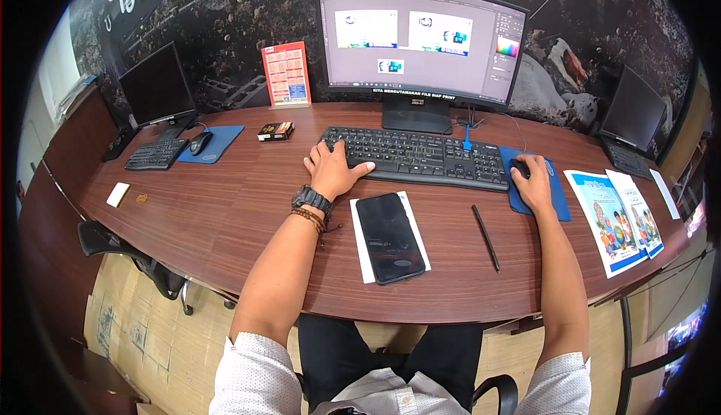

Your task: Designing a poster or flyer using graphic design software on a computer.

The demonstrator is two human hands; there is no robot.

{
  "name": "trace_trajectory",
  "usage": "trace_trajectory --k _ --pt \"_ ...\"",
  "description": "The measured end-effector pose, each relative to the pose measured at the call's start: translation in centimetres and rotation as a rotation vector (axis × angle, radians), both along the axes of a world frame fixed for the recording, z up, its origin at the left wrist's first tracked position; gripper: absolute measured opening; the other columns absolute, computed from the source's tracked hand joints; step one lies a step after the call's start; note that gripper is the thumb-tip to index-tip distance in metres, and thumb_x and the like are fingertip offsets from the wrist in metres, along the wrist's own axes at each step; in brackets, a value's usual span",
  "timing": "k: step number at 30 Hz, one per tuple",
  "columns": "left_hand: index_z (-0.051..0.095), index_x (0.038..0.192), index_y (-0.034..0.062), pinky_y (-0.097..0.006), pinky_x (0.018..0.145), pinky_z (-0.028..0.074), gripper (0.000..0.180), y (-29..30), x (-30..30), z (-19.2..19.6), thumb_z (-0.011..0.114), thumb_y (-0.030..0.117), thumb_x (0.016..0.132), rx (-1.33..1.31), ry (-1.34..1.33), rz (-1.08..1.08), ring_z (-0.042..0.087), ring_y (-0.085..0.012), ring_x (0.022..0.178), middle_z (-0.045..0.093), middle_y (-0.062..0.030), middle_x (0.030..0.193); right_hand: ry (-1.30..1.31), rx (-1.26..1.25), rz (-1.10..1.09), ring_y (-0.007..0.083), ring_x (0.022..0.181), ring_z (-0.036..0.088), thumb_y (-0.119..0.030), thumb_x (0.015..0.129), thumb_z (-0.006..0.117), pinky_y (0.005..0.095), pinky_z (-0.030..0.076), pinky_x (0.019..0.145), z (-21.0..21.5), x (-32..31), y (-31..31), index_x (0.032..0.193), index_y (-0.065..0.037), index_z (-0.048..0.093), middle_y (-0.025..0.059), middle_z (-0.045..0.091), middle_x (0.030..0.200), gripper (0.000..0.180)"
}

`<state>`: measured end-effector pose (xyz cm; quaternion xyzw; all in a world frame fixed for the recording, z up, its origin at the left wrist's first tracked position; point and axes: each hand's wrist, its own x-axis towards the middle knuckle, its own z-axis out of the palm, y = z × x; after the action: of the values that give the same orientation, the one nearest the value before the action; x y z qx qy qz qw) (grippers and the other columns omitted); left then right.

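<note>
My left hand (332, 171) rests on the left end of a black keyboard (420, 156), its fingers spread over the keys and the thumb stretched out to the right. A dark watch (311, 200) and a beaded bracelet (309, 218) circle that wrist. On the right, my right hand (535, 184) is curled over a black computer mouse (520, 167), which is partly covered by the fingers. The mouse sits on a blue mouse pad (557, 190). Beyond the keyboard stands a wide curved monitor (420, 69) showing a design program with several page layouts.
Between my forearms a black phone (390, 238) lies on white paper (363, 257), with a black pen (485, 238) to its right. Printed colourful sheets (607, 223) lie far right. A red-and-white calendar (287, 75) and a small box (276, 131) stand left of the monitor.
</note>
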<state>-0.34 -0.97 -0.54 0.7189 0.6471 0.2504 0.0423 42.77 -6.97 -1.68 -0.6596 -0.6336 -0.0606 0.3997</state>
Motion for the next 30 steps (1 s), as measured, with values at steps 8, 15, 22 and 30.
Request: trace_trajectory --k 8,15,22,30 --pt "0.047 0.139 -0.0009 -0.066 0.11 0.014 0.095 0.19 0.06 -0.26 0.071 0.065 0.075 0.031 0.002 0.0 0.027 -0.0474 0.135 0.039 -0.032 0.138 0.024 -0.006 0.048 0.0355 0.11 0.057 -0.018 0.082 0.067 0.0417 0.047 0.095 -0.04 0.14 0.06 0.111 -0.005 0.066 0.0155 0.058 0.115 0.032" --pt "0.046 0.14 -0.0017 -0.062 0.111 0.015 0.096 0.21 -0.16 -0.3 0.072 0.065 0.076 0.009 -0.004 0.001 0.026 -0.0478 0.136 0.037 -0.0334 0.14 0.006 0.005 0.038 0.0355 0.11 0.057 -0.018 0.082 0.066 0.0416 0.046 0.095 -0.11 0.16 0.27 0.109 -0.005 0.066 0.0155 0.057 0.115 0.03" --pt "0.046 0.14 -0.0015 -0.067 0.111 0.013 0.095 0.31 -0.15 -0.41 0.072 0.064 0.076 0.015 -0.01 -0.008 0.025 -0.0479 0.137 0.037 -0.0327 0.14 0.024 -0.007 0.028 0.0357 0.11 0.057 -0.017 0.08 0.066 0.0421 0.046 0.095 0.03 0.04 0.13 0.108 -0.005 0.066 0.0156 0.057 0.115 0.03" --pt "0.045 0.14 -0.002 -0.067 0.11 0.013 0.096 0.28 -0.1 -0.31 0.072 0.064 0.076 0.006 -0.008 -0.011 0.025 -0.0479 0.137 0.037 -0.0328 0.14 0.022 -0.005 0.009 0.0355 0.11 0.057 -0.017 0.08 0.066 0.0424 0.046 0.095 0.12 -0.1 -0.03 0.107 -0.005 0.066 0.0154 0.057 0.114 0.029"
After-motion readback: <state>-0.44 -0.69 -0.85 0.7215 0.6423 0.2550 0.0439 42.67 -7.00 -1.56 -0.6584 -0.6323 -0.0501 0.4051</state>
